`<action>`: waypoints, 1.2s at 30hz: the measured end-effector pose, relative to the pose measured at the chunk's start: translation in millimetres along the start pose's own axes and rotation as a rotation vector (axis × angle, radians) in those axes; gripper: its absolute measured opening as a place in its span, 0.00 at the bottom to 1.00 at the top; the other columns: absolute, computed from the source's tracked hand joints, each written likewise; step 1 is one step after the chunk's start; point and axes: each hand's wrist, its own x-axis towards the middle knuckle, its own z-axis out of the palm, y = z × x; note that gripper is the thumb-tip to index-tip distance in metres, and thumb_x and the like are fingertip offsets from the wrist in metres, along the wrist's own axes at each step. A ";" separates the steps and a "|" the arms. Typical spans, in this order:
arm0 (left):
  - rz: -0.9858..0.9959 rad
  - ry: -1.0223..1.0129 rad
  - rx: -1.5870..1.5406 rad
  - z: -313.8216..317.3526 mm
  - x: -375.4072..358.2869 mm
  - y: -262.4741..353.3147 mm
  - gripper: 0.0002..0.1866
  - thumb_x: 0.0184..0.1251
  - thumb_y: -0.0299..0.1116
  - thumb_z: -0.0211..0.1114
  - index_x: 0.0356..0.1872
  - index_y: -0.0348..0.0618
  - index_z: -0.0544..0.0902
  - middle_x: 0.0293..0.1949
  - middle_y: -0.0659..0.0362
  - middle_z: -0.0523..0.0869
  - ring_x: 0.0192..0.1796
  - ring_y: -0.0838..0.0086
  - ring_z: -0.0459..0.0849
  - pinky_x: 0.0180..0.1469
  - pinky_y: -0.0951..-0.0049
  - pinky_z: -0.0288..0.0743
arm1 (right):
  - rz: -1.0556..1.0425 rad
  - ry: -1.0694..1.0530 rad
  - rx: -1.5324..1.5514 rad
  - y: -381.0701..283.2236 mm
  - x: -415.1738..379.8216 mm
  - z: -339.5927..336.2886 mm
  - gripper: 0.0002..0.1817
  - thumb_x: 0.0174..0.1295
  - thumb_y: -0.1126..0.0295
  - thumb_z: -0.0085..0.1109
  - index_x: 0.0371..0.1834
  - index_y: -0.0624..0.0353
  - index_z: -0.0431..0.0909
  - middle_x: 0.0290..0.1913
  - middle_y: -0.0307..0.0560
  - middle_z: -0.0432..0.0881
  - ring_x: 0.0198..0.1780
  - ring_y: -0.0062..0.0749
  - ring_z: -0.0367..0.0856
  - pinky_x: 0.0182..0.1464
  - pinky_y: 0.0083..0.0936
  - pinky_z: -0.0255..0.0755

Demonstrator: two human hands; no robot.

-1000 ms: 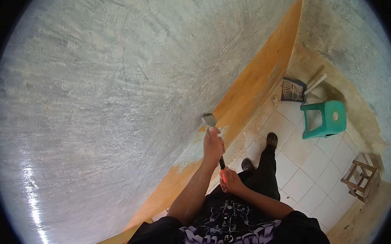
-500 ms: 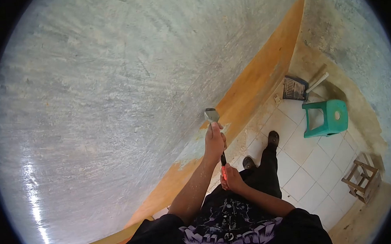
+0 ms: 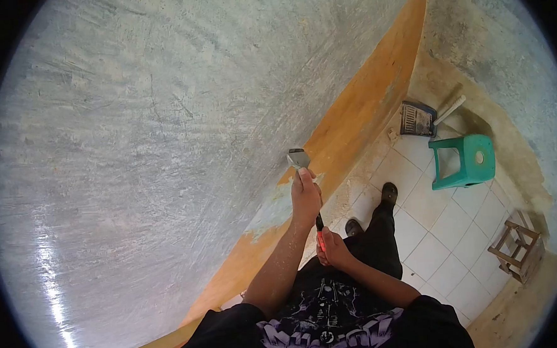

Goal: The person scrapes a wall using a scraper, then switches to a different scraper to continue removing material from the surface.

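Both my hands grip one long-handled scraper (image 3: 298, 158), whose wide metal blade meets the wall at the border between grey surface and orange paint. Close behind the blade, my left hand (image 3: 305, 198) is closed round the upper shaft. Farther down, my right hand (image 3: 335, 249) wraps the red and black handle (image 3: 321, 235). The wall (image 3: 164, 148) is mostly bare, scratched grey. A band of orange paint (image 3: 362, 87) runs along its lower part, with a pale scraped patch (image 3: 271, 209) just below and left of the blade.
A dustpan (image 3: 418, 120) with a pale handle lies by the far corner. Near it stands a green plastic stool (image 3: 477, 158), and a small wooden stool (image 3: 515, 250) is at the right. Debris lies on the tiled floor (image 3: 429, 219) along the wall's foot.
The blade has shifted slightly up and left along the paint edge, with my left hand following. Both hands keep their hold. The whole view has tilted a little.
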 end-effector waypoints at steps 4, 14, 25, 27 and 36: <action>-0.022 -0.016 -0.002 9.7 5.8 6.7 0.24 0.81 0.55 0.38 0.38 0.45 0.69 0.12 0.66 0.65 0.11 0.80 0.64 0.15 0.74 0.58 | 0.016 0.050 0.010 -7.4 1.3 -2.4 0.30 0.75 0.39 0.31 0.31 0.54 0.65 0.14 0.38 0.63 0.11 0.24 0.60 0.15 0.25 0.59; 0.016 -0.032 0.031 41.0 22.7 13.6 0.26 0.78 0.62 0.39 0.40 0.47 0.66 0.13 0.67 0.62 0.12 0.81 0.58 0.16 0.75 0.55 | 0.015 0.058 0.008 -39.1 5.4 -24.2 0.30 0.75 0.38 0.33 0.30 0.55 0.65 0.14 0.38 0.63 0.11 0.24 0.62 0.15 0.25 0.61; -0.016 0.000 -0.097 41.7 12.3 17.2 0.22 0.80 0.56 0.40 0.37 0.48 0.68 0.13 0.67 0.65 0.11 0.82 0.64 0.14 0.77 0.57 | 0.027 0.039 0.030 -31.5 3.0 -32.2 0.30 0.74 0.38 0.34 0.28 0.54 0.64 0.14 0.38 0.63 0.11 0.24 0.61 0.14 0.24 0.60; 0.004 0.005 -0.075 39.4 11.6 16.2 0.22 0.80 0.57 0.40 0.38 0.48 0.68 0.13 0.67 0.65 0.11 0.81 0.63 0.14 0.77 0.57 | 0.014 0.030 0.018 -27.4 3.6 -29.7 0.30 0.74 0.38 0.34 0.28 0.54 0.64 0.14 0.38 0.63 0.11 0.24 0.61 0.14 0.24 0.60; 0.026 0.005 -0.036 45.0 20.3 18.4 0.23 0.80 0.56 0.40 0.37 0.46 0.68 0.12 0.67 0.64 0.11 0.81 0.64 0.13 0.75 0.58 | 0.005 -0.006 -0.025 -36.0 5.7 -35.1 0.31 0.74 0.36 0.32 0.31 0.54 0.65 0.14 0.39 0.63 0.11 0.26 0.60 0.15 0.26 0.61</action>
